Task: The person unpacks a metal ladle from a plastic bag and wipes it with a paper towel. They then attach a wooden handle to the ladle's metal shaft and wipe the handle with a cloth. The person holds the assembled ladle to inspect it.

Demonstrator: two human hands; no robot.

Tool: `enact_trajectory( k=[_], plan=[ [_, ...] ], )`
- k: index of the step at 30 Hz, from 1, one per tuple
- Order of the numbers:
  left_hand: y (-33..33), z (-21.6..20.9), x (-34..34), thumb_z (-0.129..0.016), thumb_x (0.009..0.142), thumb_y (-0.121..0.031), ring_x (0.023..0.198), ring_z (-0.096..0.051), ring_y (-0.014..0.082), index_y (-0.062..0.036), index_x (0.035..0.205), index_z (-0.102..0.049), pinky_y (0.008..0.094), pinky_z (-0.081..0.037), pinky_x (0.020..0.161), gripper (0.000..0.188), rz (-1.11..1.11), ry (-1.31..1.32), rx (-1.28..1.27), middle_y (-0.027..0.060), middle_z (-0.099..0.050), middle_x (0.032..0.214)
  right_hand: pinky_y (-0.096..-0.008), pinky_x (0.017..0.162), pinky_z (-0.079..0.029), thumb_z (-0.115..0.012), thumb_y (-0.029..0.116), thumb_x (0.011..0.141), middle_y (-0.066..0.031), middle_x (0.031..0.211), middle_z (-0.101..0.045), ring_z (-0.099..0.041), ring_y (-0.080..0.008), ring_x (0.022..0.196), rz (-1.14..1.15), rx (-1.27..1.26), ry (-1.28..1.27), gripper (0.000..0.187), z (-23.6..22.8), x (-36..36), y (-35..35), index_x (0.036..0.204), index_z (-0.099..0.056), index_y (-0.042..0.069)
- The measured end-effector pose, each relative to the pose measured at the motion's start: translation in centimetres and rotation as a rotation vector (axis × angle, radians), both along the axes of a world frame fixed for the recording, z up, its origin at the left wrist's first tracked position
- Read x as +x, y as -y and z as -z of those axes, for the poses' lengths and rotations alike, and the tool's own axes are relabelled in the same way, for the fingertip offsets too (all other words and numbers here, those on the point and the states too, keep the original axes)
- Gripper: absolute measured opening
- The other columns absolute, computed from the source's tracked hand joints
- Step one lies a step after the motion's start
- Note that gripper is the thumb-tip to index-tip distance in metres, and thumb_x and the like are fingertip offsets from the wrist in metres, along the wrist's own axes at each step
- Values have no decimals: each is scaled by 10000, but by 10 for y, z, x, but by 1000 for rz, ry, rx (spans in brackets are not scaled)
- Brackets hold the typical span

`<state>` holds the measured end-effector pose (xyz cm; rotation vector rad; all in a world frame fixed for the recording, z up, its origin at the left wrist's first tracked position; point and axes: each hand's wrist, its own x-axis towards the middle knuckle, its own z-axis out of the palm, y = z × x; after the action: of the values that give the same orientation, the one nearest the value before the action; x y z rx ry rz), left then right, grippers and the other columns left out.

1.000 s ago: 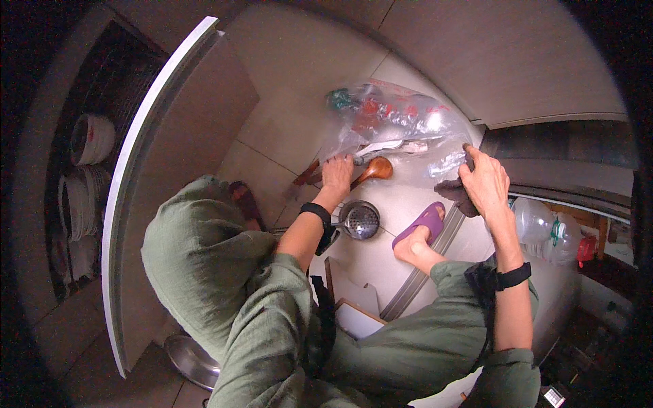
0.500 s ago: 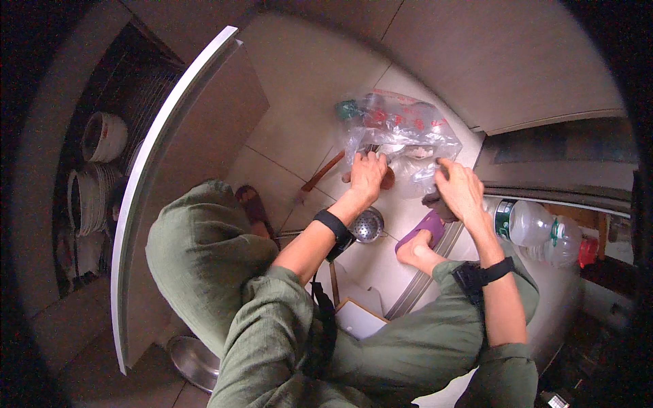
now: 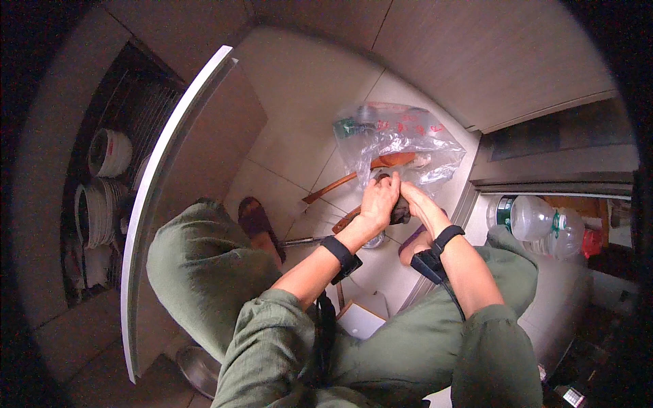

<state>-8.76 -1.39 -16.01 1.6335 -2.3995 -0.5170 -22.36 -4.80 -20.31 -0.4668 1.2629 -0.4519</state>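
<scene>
My left hand [image 3: 379,204] is closed over a wooden-handled utensil [image 3: 347,221]; its brown handle slants out beside my wrist, and its other end is hidden. Pressed up against it, my right hand [image 3: 416,202] grips a dark grey, crumpled cloth [image 3: 403,213]. Just beyond my fingers, a wooden spatula [image 3: 393,160] rests with its broad end on a clear plastic bag [image 3: 445,144] with red print. Under my left wrist, part of a metal skimmer [image 3: 374,240] shows on the floor tiles.
A cabinet door [image 3: 197,143] stands open at left, beside a rack with stacked white bowls [image 3: 110,153]. Clear plastic bottles [image 3: 530,221] lie in the open cabinet at right. A metal basin [image 3: 197,367] sits behind the door. A white board [image 3: 362,319] lies between my legs.
My hands have come together, the right moving left with the dark cloth. A wooden spatula now lies uncovered on the bag, and another wooden handle shows under my left hand.
</scene>
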Motion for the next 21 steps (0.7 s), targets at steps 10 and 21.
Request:
enact_trajectory(
  k=[10, 21],
  plan=[
    [-3, -53, 9, -578, 758, -148, 878, -605, 166, 8, 1111, -538, 295, -399, 789, 388, 67, 344, 88, 75, -604, 933, -365, 585, -509, -535, 231, 857, -84, 784, -644, -615, -206, 647, 153, 159, -106, 203, 4, 0, 25, 857, -598, 38],
    [-8, -87, 37, -506, 858, -276, 1161, -505, 246, -65, 1139, -605, 420, -198, 1068, 365, 117, 590, 369, 101, -580, 1193, -388, 651, -529, -433, 271, 920, -137, 769, -642, -626, -269, 682, 183, 148, -10, 312, -37, -5, 36, 833, -589, 15]
  ],
)
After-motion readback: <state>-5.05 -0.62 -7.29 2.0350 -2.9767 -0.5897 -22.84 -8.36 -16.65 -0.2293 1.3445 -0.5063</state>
